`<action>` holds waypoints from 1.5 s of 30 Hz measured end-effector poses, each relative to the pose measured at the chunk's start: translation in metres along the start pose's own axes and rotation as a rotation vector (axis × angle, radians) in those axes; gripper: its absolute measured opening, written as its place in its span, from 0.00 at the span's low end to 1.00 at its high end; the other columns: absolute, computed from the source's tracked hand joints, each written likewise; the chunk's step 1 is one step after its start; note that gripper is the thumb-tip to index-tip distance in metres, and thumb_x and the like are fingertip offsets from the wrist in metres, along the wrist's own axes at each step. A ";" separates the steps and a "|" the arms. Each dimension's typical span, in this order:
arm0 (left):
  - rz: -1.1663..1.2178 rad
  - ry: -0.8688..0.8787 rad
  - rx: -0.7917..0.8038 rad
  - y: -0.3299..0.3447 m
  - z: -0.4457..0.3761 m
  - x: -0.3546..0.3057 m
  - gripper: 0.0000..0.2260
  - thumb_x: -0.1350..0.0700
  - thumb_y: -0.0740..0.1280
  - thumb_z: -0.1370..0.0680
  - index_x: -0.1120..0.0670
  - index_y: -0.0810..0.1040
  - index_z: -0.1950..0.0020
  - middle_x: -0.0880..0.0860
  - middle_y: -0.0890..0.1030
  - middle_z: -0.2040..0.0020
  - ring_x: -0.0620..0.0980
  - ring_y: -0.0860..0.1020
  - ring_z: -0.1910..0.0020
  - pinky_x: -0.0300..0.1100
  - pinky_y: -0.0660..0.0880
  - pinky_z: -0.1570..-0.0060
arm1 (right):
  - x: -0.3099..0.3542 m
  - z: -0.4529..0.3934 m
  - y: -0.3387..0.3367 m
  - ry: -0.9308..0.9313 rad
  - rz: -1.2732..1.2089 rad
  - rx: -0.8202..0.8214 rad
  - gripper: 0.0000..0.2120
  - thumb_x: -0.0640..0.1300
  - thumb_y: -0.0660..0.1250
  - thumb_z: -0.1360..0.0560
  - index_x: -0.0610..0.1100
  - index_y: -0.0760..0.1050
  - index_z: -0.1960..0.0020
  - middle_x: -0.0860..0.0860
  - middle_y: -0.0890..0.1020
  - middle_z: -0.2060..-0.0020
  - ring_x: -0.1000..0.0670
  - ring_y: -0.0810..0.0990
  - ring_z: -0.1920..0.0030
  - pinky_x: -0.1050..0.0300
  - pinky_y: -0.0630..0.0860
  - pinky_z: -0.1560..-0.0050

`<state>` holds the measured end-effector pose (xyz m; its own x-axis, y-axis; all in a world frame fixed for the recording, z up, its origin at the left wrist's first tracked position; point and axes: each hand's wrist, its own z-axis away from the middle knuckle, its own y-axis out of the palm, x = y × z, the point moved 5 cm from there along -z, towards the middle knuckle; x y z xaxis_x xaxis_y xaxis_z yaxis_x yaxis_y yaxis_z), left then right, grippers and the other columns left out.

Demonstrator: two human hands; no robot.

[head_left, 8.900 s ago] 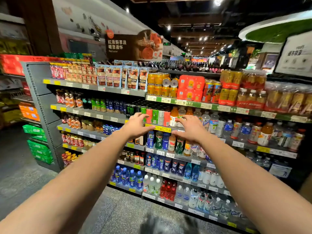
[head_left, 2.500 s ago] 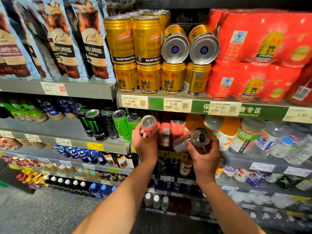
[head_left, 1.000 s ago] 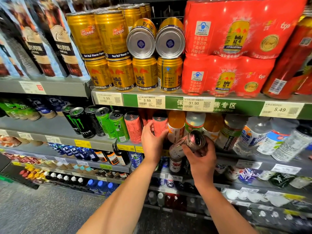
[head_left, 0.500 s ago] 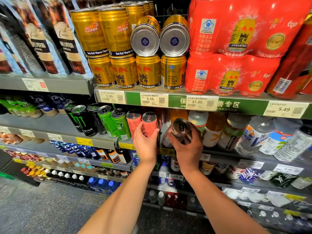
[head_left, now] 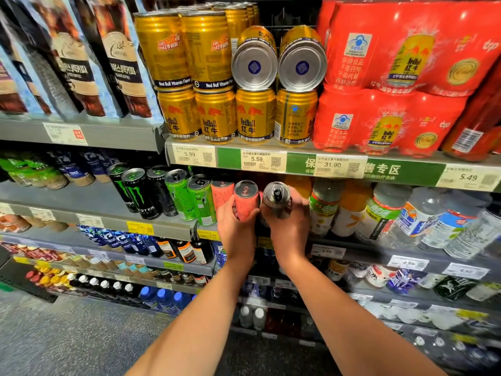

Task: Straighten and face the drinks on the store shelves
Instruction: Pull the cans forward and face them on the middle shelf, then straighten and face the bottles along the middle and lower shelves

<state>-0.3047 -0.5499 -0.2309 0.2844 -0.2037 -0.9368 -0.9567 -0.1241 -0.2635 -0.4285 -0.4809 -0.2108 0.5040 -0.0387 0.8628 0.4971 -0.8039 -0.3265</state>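
Left hand [head_left: 235, 232]: your fingers are curled round the pink can [head_left: 246, 200], which stands upright at the front of the middle shelf [head_left: 173, 229].
Right hand [head_left: 288, 226]: wrapped round the silver can [head_left: 277, 199], gripping it just beside the pink one; whether its base sits on the shelf is hidden behind your hand.
Neighbours: another pink can [head_left: 222, 191] and 2 green cans [head_left: 189, 195] stand to the left, bottles [head_left: 324, 210] to the right, all close together.
Risk 1: the 2 cans you hold nearly touch, so a sideways push on either could knock the other over, or tip it off the shelf lip.
Risk 2: the gap for the silver can looks tight; forcing it in could shove the bottle beside it out of line.
Risk 3: its label is blurred here, so you could set it down facing the wrong way; check before you let go.
Above: 2 gold cans [head_left: 278, 65] lie on their sides on the upper shelf and need care if bumped.
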 end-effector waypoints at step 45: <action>0.087 0.018 0.225 0.043 0.064 -0.024 0.19 0.46 0.76 0.28 0.54 0.78 0.43 0.51 0.82 0.48 0.52 0.80 0.47 0.44 0.75 0.45 | -0.050 0.003 -0.093 0.309 0.051 -0.313 0.23 0.46 0.75 0.29 0.42 0.73 0.37 0.45 0.77 0.42 0.43 0.79 0.44 0.50 0.75 0.44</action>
<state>-0.3566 -0.4884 -0.2342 0.1996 -0.2215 -0.9545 -0.9668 0.1140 -0.2287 -0.4984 -0.4027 -0.2250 0.2635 -0.2207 0.9391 0.2150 -0.9356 -0.2802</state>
